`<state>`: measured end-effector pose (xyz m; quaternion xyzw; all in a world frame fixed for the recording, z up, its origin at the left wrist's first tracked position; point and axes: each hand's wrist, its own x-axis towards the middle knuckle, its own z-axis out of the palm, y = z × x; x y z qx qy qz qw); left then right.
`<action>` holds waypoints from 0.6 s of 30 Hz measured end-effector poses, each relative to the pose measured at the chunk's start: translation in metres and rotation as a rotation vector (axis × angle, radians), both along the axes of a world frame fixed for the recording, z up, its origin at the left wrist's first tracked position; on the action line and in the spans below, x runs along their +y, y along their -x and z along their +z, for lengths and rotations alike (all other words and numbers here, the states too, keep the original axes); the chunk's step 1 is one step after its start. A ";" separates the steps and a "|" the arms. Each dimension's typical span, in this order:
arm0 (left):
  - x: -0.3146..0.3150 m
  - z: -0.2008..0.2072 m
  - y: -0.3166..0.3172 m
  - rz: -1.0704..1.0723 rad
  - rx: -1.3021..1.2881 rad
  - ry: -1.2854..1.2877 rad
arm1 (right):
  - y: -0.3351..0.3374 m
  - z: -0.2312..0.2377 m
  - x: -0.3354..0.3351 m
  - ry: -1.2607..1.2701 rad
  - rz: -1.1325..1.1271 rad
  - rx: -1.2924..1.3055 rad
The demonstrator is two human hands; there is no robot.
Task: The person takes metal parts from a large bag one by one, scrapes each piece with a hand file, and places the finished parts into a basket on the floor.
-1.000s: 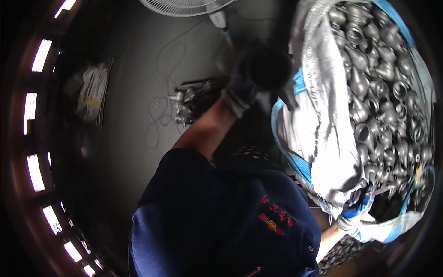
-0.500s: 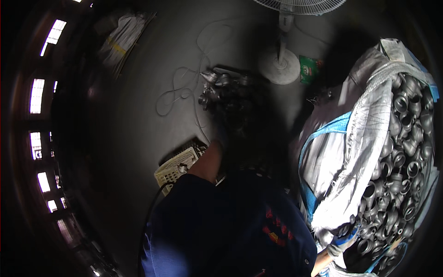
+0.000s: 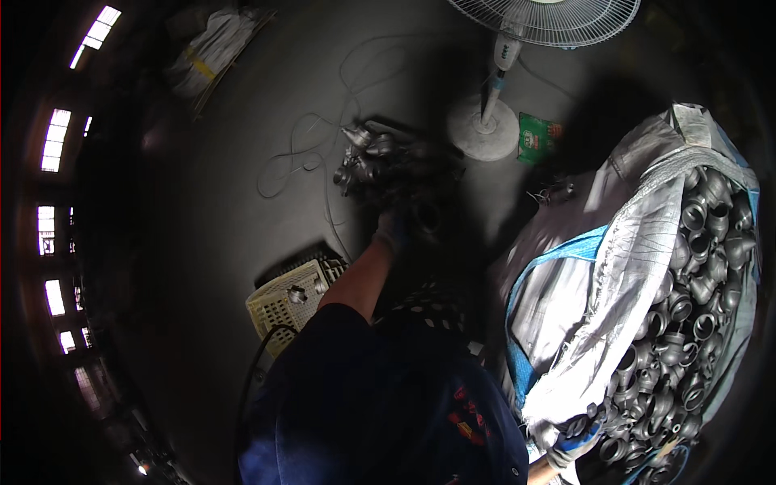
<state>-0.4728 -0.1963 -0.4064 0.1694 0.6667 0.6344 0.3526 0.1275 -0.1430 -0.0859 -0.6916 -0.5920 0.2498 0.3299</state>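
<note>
My left hand (image 3: 390, 230), in a greyish glove, reaches down into deep shadow by a pile of dark metal pipe fittings (image 3: 380, 149) on the floor. Its fingers are lost in the dark. At the lower right, my right hand (image 3: 575, 444), in a grey and blue glove, is at the near rim of a large white woven sack (image 3: 558, 299). Its fingers look curled, with small dark pieces against them; what they grip is unclear. Many dark grey elbow-shaped pipe fittings (image 3: 679, 307) fill the sack.
A cream plastic basket (image 3: 271, 303) with a fitting inside stands left of my left forearm. Ahead is a white pedestal fan (image 3: 483, 133), beside a green packet (image 3: 537, 137). A thin cable (image 3: 283, 158) loops over the floor. Folded white sacking (image 3: 214, 52) lies far left.
The whole view has shifted, so the fan and sack sit lower and further left. More of my left forearm and glove shows near the pile. My right hand stays at the sack's rim.
</note>
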 end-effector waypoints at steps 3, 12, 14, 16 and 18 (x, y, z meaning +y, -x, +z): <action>0.039 -0.009 0.023 -0.294 0.891 0.401 | 0.006 0.002 0.001 0.057 -0.086 0.086; 0.158 0.103 0.040 -0.670 0.871 1.022 | 0.035 0.008 0.014 0.131 -0.296 0.251; 0.160 0.058 0.057 -0.746 1.135 1.068 | 0.040 0.009 0.016 0.142 -0.323 0.268; 0.150 -0.001 0.083 -0.388 0.588 0.598 | 0.044 0.009 0.019 0.154 -0.342 0.291; 0.134 -0.044 0.087 -0.057 0.060 0.102 | 0.048 0.009 0.021 0.152 -0.362 0.323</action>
